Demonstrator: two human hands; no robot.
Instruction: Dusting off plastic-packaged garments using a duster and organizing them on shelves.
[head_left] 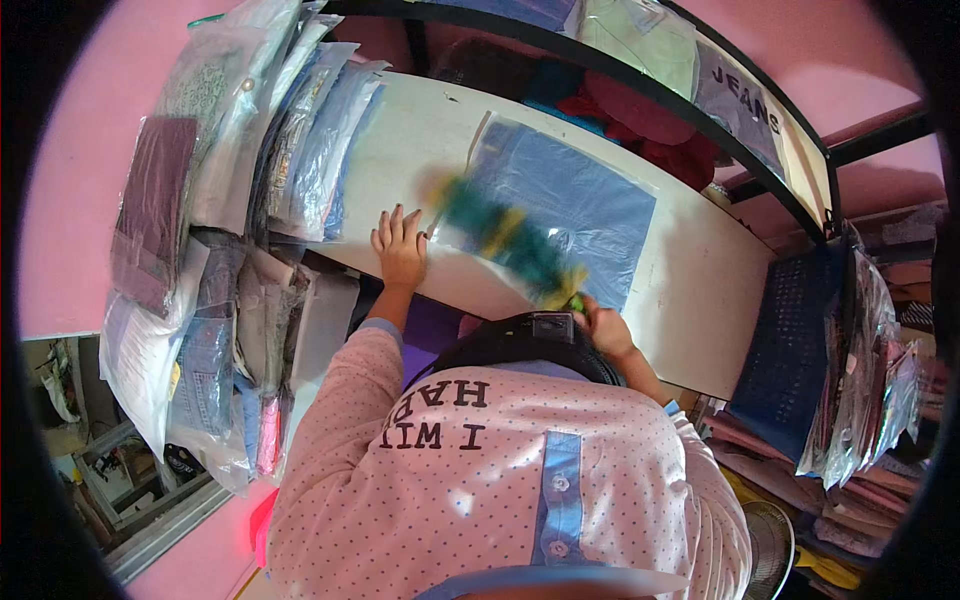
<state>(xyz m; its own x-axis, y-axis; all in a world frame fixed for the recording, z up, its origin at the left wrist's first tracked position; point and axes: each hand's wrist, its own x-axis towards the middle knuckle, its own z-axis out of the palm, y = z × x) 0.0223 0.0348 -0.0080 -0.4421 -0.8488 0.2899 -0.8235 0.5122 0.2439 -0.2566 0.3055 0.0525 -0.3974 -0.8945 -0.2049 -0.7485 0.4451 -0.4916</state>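
Observation:
My right hand (603, 328) is closed around the green handle of a fluffy duster (510, 240). The duster's green and yellow head is smeared by motion and slants up and left over the white shelf surface (390, 140). Under and behind it lies a folded blue garment in a clear plastic bag (590, 190), partly hidden by the duster. My left hand (402, 248) rests near the shelf's front edge, fingers spread and holding nothing, just left of the duster's tip.
Bagged clothes (320, 150) stand stacked at the left, with more packets hanging below. A black metal frame (600, 70) arches over the shelf, carrying bagged garments. A dark blue perforated basket (780, 340) and further packets (865, 360) are at the right.

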